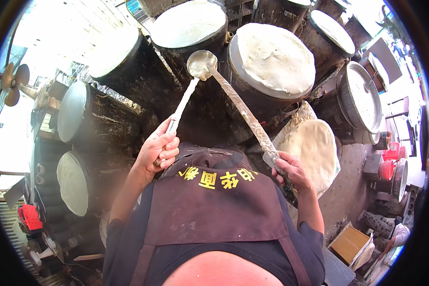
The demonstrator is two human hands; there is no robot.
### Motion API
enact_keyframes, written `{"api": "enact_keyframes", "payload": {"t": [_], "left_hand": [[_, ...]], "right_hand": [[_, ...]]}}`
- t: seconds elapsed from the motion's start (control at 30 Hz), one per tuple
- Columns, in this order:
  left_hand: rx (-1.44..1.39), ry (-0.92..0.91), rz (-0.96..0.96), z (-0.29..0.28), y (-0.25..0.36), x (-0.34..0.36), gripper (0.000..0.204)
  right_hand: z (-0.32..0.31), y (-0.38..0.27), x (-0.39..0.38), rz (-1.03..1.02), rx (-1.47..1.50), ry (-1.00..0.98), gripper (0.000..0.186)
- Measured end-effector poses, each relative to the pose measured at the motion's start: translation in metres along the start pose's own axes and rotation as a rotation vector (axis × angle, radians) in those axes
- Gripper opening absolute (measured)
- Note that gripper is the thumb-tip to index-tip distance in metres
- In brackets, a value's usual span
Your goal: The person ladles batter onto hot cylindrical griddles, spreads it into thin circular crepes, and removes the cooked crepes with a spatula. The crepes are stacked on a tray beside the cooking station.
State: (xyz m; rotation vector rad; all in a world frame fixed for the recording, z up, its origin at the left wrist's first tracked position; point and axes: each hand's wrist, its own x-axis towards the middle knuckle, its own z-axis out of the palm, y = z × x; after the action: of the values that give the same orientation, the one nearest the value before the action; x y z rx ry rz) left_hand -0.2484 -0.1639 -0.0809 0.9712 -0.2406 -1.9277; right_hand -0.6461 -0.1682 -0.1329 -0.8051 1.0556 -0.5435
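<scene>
My right hand (291,170) is closed around the end of a long-handled ladle (240,106). The ladle's round bowl holds pale batter, and its handle is crusted with dried batter. In my left hand (161,145) is a slim stick-like tool (183,106) coated in white batter. Its tip meets the rim of the ladle bowl; whether it dips inside I cannot tell. Both tools meet in front of me, above the gap between the drums. Just beyond the bowl, a broad pale sheet of batter (274,59) covers a round drum top. Another pale round sheet (312,150) lies beside my right hand.
Dark drums (188,55) with round tops ring me closely on the left, front and right. A metal basin (364,97) sits at the right. Farther right are red basins (390,162), and a wooden box (350,243) lies low. A fan (15,85) is at far left.
</scene>
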Motion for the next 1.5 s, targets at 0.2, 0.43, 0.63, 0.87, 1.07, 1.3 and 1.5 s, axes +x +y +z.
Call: {"api": "enact_keyframes", "payload": {"t": [0.2, 0.43, 0.63, 0.87, 1.07, 1.3, 1.5], "left_hand": [[0.069, 0.012, 0.005, 0.004, -0.003, -0.009, 0.051], [0.131, 0.005, 0.030, 0.006, -0.002, -0.018, 0.054], [0.042, -0.031, 0.021, 0.000, -0.002, -0.024, 0.054], [0.029, -0.138, -0.081, -0.007, -0.007, -0.029, 0.054], [-0.043, -0.131, -0.198, -0.016, -0.007, -0.021, 0.046], [-0.083, -0.150, -0.205, -0.010, 0.000, -0.025, 0.037], [-0.260, -0.167, -0.188, -0.019, 0.005, -0.023, 0.038]], "right_hand": [[0.034, -0.006, 0.002, -0.047, 0.124, 0.043, 0.044], [0.054, 0.018, 0.031, -0.173, 0.054, 0.037, 0.047], [0.057, 0.024, 0.039, -0.285, -0.087, 0.062, 0.047], [0.069, -0.002, 0.044, -0.343, -0.007, 0.127, 0.046], [0.036, -0.011, 0.038, -0.642, 0.078, 0.112, 0.050], [-0.038, 0.021, 0.045, -0.364, -0.210, 0.564, 0.046], [-0.064, 0.047, 0.072, -0.782, -0.963, 0.848, 0.048]]}}
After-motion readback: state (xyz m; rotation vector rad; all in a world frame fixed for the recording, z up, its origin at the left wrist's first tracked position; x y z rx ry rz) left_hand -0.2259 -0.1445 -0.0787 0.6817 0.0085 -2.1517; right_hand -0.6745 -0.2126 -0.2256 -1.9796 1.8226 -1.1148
